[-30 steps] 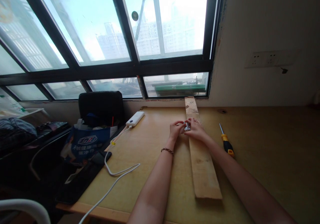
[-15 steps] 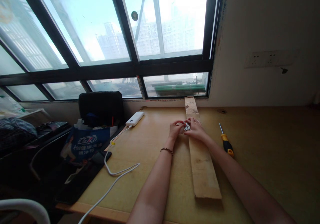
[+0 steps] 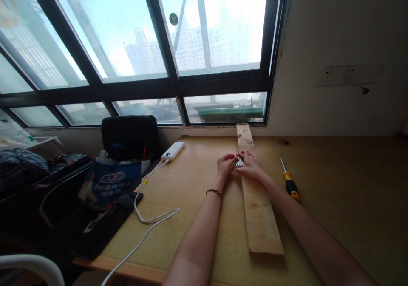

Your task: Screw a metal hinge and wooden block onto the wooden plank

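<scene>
A long wooden board [image 3: 259, 211] lies on the desk and runs away from me toward the window wall. On the board is a small silvery metal hinge [image 3: 239, 162] with holes in it, partly covered by fingers. My right hand [image 3: 250, 166] rests over the board and grips the hinge between thumb and fingers. Just left of it, my left hand [image 3: 225, 164] is closed in a pinch at the hinge's edge; whatever small thing its fingertips hold is too tiny to make out. A screwdriver [image 3: 290, 186] with a yellow and black handle lies right of my right forearm.
A white power bank [image 3: 173, 151] with a white cable [image 3: 156, 223] lies along the desk's left side. Beyond that edge are a black chair [image 3: 129, 135] and a blue bag [image 3: 110, 182]. The window [image 3: 219, 77] and wall border the desk's far edge.
The view has shifted very slightly. My left fingers have drawn in closer at the hinge's left edge, while the right hand keeps its hold on it.
</scene>
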Motion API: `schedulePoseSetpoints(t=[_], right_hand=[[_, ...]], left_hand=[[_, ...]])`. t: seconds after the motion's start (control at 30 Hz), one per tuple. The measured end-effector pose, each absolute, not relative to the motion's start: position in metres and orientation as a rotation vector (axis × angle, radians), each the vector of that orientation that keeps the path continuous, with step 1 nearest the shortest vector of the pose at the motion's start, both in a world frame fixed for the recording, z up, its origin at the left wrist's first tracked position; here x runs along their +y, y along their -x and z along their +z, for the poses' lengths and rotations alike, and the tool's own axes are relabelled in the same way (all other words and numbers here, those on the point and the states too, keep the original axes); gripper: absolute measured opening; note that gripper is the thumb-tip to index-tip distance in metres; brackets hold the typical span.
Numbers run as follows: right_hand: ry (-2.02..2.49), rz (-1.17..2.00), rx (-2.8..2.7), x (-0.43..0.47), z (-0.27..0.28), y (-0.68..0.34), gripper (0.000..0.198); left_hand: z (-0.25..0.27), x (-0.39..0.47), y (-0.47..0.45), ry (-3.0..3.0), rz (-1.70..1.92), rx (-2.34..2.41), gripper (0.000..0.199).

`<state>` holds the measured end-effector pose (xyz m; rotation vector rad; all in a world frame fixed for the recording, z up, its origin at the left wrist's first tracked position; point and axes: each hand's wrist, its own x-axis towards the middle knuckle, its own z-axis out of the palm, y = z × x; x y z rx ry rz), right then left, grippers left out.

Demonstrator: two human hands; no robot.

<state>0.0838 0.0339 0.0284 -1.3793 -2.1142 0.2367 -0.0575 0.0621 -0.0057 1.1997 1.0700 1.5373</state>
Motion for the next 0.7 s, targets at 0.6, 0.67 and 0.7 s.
schedulePoseSetpoints(t=[0.6, 0.67, 0.7], right_hand=[[1.396, 0.22, -2.127, 0.0341, 0.029, -0.0839, 0.065], [1.393, 0.213, -2.13, 0.0339, 0.0293, -0.0838, 0.064], [1.392, 0.212, -2.132, 0.0337, 0.0295, -0.0837, 0.064]], left_hand=[[-0.0018, 0.0596, 0.0558, -1.17, 1.529, 0.985, 0.028], [-0.0015, 0.0589, 0.0561, -1.203, 1.516, 0.983, 0.027], [-0.0013, 0.0585, 0.0562, -1.219, 1.508, 0.978, 0.026]])
